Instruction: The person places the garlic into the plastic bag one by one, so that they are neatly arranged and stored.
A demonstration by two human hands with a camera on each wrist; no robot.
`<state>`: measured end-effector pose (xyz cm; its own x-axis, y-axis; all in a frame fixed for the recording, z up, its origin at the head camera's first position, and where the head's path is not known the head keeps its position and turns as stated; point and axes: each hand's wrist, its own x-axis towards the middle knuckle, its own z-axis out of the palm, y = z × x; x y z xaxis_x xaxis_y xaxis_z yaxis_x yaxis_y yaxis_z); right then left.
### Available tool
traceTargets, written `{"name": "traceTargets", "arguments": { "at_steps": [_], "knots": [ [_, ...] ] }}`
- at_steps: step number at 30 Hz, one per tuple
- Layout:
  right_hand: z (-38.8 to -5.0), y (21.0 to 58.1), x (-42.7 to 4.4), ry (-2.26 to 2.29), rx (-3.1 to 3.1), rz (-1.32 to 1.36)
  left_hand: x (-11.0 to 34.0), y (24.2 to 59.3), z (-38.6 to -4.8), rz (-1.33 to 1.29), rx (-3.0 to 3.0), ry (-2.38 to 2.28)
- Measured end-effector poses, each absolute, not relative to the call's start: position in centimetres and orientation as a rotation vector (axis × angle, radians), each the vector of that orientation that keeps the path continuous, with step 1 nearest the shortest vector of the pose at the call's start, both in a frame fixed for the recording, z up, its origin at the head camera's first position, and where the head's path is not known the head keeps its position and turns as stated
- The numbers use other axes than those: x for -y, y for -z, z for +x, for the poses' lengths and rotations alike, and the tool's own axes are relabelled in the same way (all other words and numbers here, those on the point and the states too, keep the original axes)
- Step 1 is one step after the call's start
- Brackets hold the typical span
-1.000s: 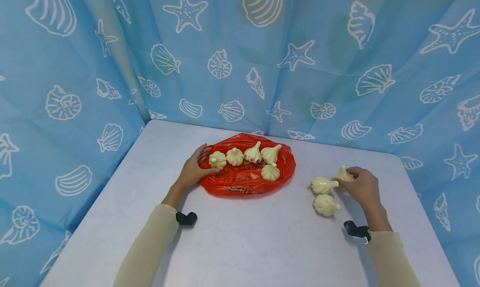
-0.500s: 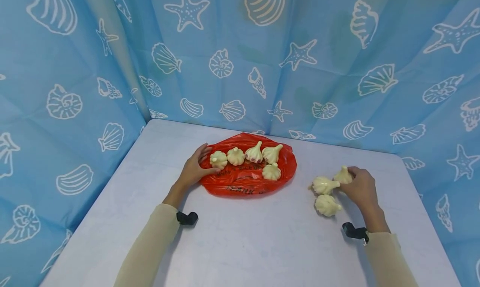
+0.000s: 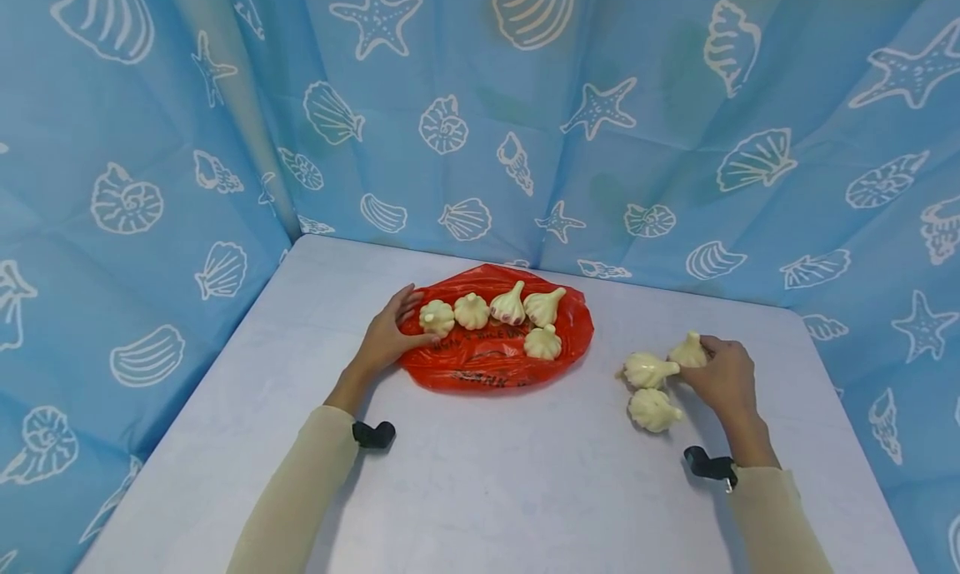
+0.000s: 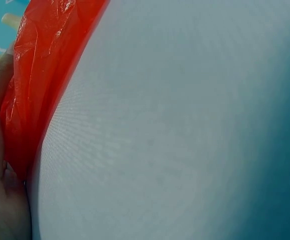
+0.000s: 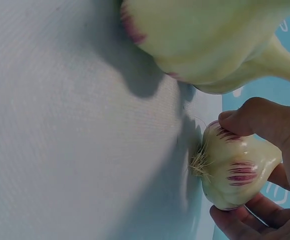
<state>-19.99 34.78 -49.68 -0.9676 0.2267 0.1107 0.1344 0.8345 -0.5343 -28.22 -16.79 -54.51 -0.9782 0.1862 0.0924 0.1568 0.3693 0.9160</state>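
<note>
My right hand (image 3: 720, 376) pinches a pale garlic bulb (image 3: 687, 352) at the table's right side. In the right wrist view the thumb (image 5: 252, 120) lies on one side of this purple-streaked bulb, with fingers on the opposite side; its roots face the tabletop. Two more bulbs are close by: one garlic bulb (image 3: 645, 370) to its left, another garlic bulb (image 3: 652, 411) nearer me. My left hand (image 3: 386, 336) rests at the left end of a red plastic bag (image 3: 491, 366), thumb and fingers spread beside a garlic bulb (image 3: 437, 316). Several bulbs lie on the bag.
The white table (image 3: 510, 482) extends toward me and between the bag and the right-hand bulbs. A blue curtain (image 3: 465, 174) printed with seashells and starfish hangs along its back and sides. Each wrist carries a small black camera, such as the left camera (image 3: 373, 436).
My right hand has shifted slightly around its garlic bulb, leaving more of the bulb's front showing. The left hand, the bag and the bulbs on it stay in place.
</note>
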Motion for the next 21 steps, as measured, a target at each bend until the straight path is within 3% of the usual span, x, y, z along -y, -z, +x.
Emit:
{"name": "traceTargets", "arguments": {
  "at_steps": [21],
  "knots": [
    [-19.7,47.7,-34.6,-0.953,2.710,-0.271,16.7,54.5,-28.3,0.295,-2.585,-1.703]
  ]
}}
